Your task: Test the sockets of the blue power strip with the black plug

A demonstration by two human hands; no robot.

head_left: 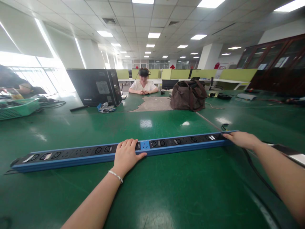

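Note:
A long power strip [164, 143] with a blue casing and a black socket face lies across the green table, its left end nearer to me. One socket near its middle is bright blue; white labels sit towards both ends. My left hand [126, 155], with a bracelet at the wrist, grips the strip just left of the blue socket, fingers over the top and thumb along the front edge. At the right end my right hand [241, 140] grasps the casing, its fingers partly hidden. Short loose wires [224, 127] stick up behind that end.
A black cable [257, 173] runs under my right forearm. Farther back are a black computer case [92, 87], gloves [106, 108], a brown bag [184, 95] and a green basket [21, 109]. Another person [143, 84] sits across the table, hands together; someone else is at far left.

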